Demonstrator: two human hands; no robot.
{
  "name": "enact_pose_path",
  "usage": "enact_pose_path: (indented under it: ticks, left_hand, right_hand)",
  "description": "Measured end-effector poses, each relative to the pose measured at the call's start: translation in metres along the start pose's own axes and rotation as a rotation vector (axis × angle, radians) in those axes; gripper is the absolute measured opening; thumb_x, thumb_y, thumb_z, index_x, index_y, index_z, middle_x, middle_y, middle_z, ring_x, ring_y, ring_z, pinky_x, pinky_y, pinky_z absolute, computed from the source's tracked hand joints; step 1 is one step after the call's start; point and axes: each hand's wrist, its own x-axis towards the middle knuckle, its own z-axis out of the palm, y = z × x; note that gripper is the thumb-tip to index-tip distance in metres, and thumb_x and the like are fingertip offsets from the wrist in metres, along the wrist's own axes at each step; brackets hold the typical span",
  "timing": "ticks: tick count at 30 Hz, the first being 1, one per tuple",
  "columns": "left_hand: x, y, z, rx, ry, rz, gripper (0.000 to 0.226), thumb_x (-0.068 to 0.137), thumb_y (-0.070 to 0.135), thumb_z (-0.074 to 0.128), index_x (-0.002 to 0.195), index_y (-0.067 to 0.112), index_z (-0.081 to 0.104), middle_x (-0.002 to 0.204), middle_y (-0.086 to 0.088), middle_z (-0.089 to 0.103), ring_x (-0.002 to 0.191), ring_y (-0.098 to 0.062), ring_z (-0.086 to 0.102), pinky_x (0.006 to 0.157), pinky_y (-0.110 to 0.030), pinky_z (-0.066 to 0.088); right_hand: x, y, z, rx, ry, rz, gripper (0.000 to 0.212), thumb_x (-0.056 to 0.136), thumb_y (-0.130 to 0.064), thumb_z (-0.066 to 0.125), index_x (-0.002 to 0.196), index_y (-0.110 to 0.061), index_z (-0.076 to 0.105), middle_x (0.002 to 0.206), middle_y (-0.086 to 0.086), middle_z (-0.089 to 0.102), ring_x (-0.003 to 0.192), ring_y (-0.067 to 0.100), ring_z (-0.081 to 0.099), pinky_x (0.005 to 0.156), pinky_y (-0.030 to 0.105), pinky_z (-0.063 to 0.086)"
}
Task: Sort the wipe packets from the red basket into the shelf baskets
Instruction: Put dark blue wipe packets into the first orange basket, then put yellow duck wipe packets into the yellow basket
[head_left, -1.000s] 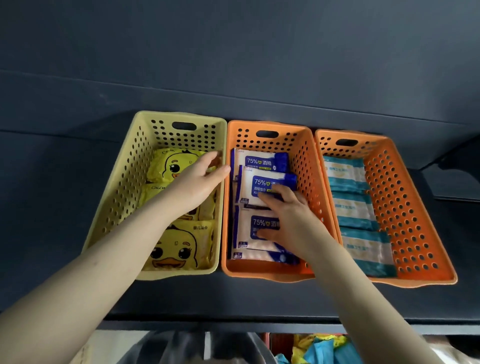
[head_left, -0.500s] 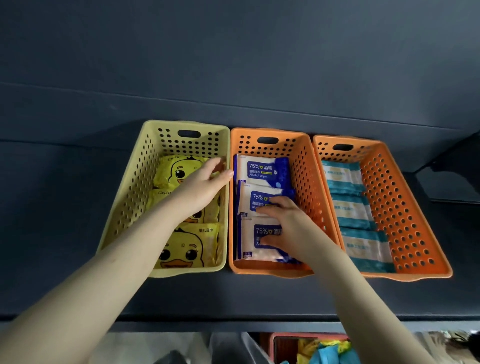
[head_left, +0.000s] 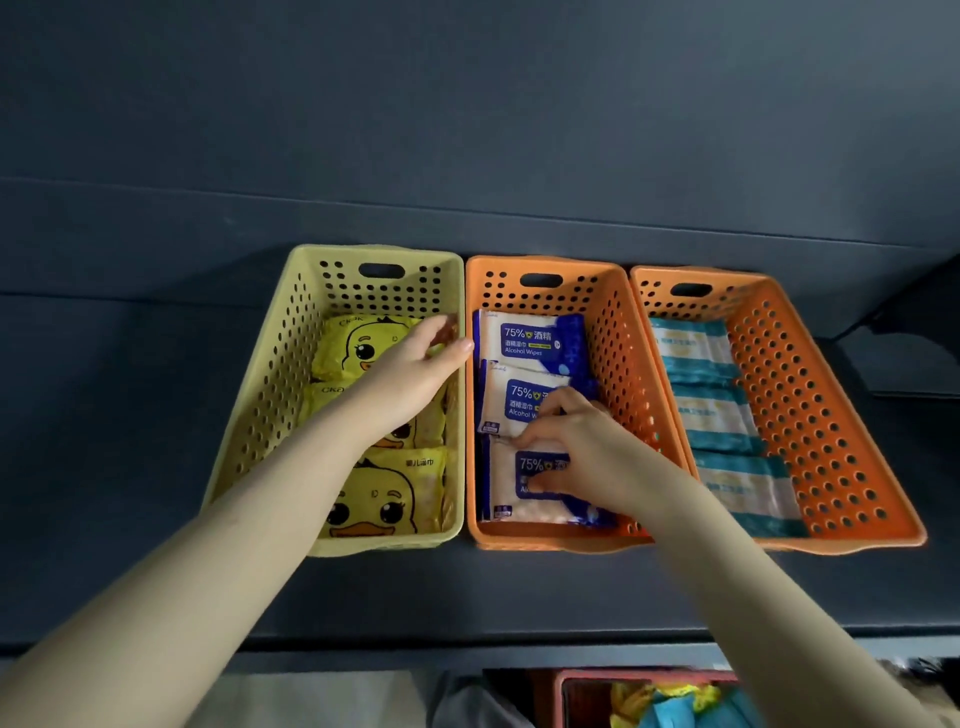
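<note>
As things stand: placing step, I'd say, packet being seated.
Right hand (head_left: 587, 457): fingers curled, pinching the front alcohol wipe packet (head_left: 519, 501) in the middle orange basket (head_left: 613, 332).
Left hand (head_left: 415, 369): relaxed, empty, resting against the yellow basket (head_left: 270, 384) wall.
Next: release, then reach to the red basket (head_left: 582, 675) below both wrists.

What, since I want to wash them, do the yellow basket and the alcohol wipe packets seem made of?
The yellow basket: probably rigid moulded plastic, satin finish; uniform colour, regular round holes, moulded handle slot. The alcohol wipe packets: likely thin plastic film, slightly glossy; printed faces, crinkled sealed edges, soft highlights.
</note>
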Motion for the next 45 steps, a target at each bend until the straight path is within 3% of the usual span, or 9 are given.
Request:
enact_pose_path:
  ticks: [6,10,16,24,27,32,37,42,45]
  left_hand:
    - [-0.014,0.002,-0.015,0.149,-0.003,0.073,0.053,0.100,0.041,0.044,0.148,0.022,0.032,0.150,0.000,0.041,0.134,-0.019,0.042,0.102,-0.031,0.035]
    - [-0.070,-0.010,-0.032,0.183,0.052,0.289,0.041,0.099,0.026,0.050,0.139,0.022,0.046,0.138,0.005,0.053,0.123,-0.011,0.051,0.100,-0.028,0.041]
    - [-0.207,-0.047,-0.036,0.182,0.100,0.654,0.029,0.097,0.023,0.053,0.125,0.025,0.060,0.122,0.014,0.063,0.108,0.001,0.058,0.095,-0.023,0.048]
    - [-0.316,-0.111,0.023,0.015,-0.008,0.877,0.027,0.094,0.026,0.050,0.111,0.017,0.069,0.110,0.018,0.065,0.107,0.002,0.058,0.091,-0.012,0.044]
    - [-0.318,-0.133,0.071,0.047,-0.136,0.888,0.028,0.092,0.023,0.049,0.111,0.017,0.068,0.113,0.013,0.065,0.109,0.000,0.057,0.095,-0.015,0.042]
    - [-0.294,-0.151,0.165,0.111,-0.347,0.741,0.030,0.091,0.027,0.050,0.115,0.020,0.067,0.113,0.016,0.064,0.107,0.006,0.055,0.093,-0.013,0.041]
    - [-0.268,-0.158,0.270,0.089,-0.463,0.456,0.028,0.093,0.005,0.057,0.114,0.021,0.066,0.112,0.015,0.065,0.103,0.014,0.055,0.089,-0.006,0.040]
    - [-0.244,-0.172,0.363,0.133,-0.522,0.009,0.021,0.093,0.010,0.058,0.110,0.022,0.062,0.108,-0.001,0.068,0.102,-0.014,0.064,0.087,-0.023,0.047]
    - [-0.235,-0.179,0.399,0.156,-0.513,-0.174,0.021,0.092,0.018,0.061,0.113,0.017,0.062,0.110,-0.006,0.068,0.100,-0.018,0.065,0.087,-0.025,0.047]
  right_hand:
    - [-0.032,-0.023,-0.018,0.026,0.290,0.119,0.043,0.087,-0.035,0.070,0.128,-0.027,0.059,0.136,-0.002,0.054,0.118,0.016,0.055,0.095,0.027,0.047]
    - [-0.090,-0.066,0.001,0.039,0.658,0.126,0.038,0.090,-0.030,0.066,0.126,-0.019,0.062,0.127,0.004,0.063,0.107,0.021,0.061,0.080,0.018,0.039]
    - [-0.209,-0.141,0.104,0.169,1.028,0.171,0.028,0.091,-0.016,0.066,0.118,-0.013,0.067,0.110,-0.003,0.067,0.102,0.022,0.062,0.084,0.030,0.045]
    - [-0.329,-0.168,0.247,0.255,1.038,0.455,0.024,0.087,-0.025,0.068,0.110,-0.020,0.069,0.104,-0.013,0.064,0.101,0.009,0.056,0.091,0.024,0.041]
    - [-0.363,-0.129,0.294,0.302,0.984,0.606,0.026,0.084,-0.016,0.073,0.110,-0.019,0.070,0.105,-0.005,0.069,0.100,0.019,0.062,0.088,0.035,0.048]
    - [-0.387,-0.033,0.340,0.543,1.001,0.819,0.022,0.086,-0.009,0.069,0.107,-0.015,0.070,0.106,0.001,0.071,0.101,0.023,0.065,0.086,0.032,0.048]
    - [-0.382,0.069,0.338,0.857,0.927,0.983,0.020,0.089,-0.006,0.063,0.109,-0.002,0.065,0.104,0.009,0.069,0.097,0.022,0.065,0.080,0.025,0.044]
    - [-0.376,0.170,0.329,1.063,0.743,1.079,0.020,0.093,-0.018,0.062,0.109,-0.006,0.063,0.107,0.010,0.066,0.092,0.019,0.060,0.079,0.030,0.046]
    - [-0.364,0.223,0.339,1.125,0.564,1.113,0.026,0.094,-0.024,0.060,0.113,-0.006,0.063,0.107,0.007,0.063,0.094,0.021,0.059,0.082,0.034,0.049]
